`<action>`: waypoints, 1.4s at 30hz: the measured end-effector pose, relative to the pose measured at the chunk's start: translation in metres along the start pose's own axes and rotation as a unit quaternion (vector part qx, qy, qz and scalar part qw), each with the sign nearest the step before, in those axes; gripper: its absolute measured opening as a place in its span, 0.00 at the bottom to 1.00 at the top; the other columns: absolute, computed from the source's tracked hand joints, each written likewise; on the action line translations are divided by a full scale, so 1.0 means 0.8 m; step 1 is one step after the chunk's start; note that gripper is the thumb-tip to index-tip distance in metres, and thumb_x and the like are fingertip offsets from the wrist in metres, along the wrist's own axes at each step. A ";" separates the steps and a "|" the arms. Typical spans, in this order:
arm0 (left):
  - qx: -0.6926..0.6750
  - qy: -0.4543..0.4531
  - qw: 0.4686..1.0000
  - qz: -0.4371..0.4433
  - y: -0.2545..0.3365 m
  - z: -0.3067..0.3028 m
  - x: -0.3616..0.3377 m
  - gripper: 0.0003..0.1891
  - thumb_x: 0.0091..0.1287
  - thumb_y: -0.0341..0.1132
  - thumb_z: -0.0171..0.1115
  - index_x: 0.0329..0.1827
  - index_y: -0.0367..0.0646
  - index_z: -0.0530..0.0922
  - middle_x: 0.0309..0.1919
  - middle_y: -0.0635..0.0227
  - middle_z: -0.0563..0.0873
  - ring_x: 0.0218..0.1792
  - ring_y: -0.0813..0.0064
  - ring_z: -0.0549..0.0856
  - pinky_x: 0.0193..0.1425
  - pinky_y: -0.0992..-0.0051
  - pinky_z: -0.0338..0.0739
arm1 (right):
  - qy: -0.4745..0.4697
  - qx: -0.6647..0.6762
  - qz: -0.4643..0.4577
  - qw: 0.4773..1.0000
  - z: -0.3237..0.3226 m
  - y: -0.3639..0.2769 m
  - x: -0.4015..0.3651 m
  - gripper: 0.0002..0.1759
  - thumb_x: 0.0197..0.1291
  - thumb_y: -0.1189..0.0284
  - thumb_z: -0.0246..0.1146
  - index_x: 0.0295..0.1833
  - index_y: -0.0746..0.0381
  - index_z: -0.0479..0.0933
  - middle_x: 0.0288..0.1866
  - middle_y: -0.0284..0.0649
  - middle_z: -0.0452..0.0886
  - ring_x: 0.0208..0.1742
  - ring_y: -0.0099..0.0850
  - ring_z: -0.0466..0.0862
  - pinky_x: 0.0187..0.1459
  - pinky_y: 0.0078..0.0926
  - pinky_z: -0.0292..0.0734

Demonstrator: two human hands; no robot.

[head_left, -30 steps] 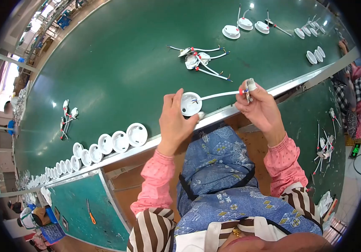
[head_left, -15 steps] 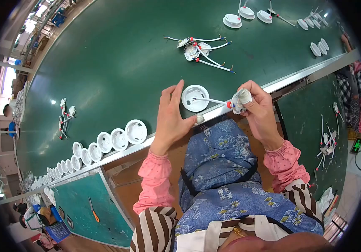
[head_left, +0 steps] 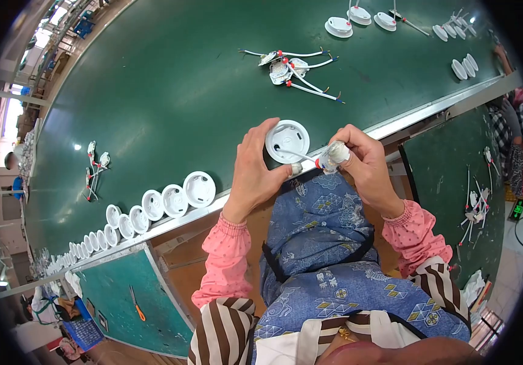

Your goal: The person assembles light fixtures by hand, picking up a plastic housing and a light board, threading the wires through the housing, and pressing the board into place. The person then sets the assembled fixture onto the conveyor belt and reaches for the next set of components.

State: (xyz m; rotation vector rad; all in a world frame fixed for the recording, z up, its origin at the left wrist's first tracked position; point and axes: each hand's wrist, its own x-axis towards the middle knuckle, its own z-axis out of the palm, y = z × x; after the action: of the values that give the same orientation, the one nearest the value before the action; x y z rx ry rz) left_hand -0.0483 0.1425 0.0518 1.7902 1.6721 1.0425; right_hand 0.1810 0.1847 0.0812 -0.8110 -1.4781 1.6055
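Note:
A round white cup-like housing (head_left: 288, 139) stands at the table's front edge, its hollow side facing me. My left hand (head_left: 254, 167) holds it between fingers at the upper left rim and the thumb below. In my right hand (head_left: 365, 164) a small whitish part (head_left: 333, 157) is pinched between thumb and fingers. From its red bead a white cable (head_left: 296, 154) runs left, and the cable's tip is inside the housing near a dark hole. Beyond lies a cluster of similar parts (head_left: 281, 72) with white cables.
White housings (head_left: 199, 189) line the front edge to the left. More wired parts (head_left: 93, 168) lie at the far left. White caps (head_left: 338, 27) sit at the back right. Scissors (head_left: 136, 304) lie on the lower left table. Another person's arm (head_left: 503, 59) shows at far right.
My right hand has moved left with the part, and the cable's tip is now by the housing's hole. My left hand has closed on the housing, which has tilted and shifted slightly right.

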 end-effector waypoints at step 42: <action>-0.067 0.094 0.986 0.122 0.090 0.041 -0.072 0.41 0.49 0.21 0.74 0.71 0.35 0.70 0.56 0.60 0.73 0.55 0.67 0.80 0.55 0.70 0.82 | 0.114 -0.328 -0.289 0.892 0.049 -0.007 -0.044 0.09 0.46 0.86 0.62 0.36 0.66 0.76 0.32 0.42 0.72 0.37 0.41 0.68 0.39 0.37 0.66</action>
State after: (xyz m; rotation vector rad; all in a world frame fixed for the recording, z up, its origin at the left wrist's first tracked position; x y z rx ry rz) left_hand 0.0241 0.0812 0.0761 1.8899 1.4702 1.4340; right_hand 0.1643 0.1350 0.0890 -0.7714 -1.8769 0.5388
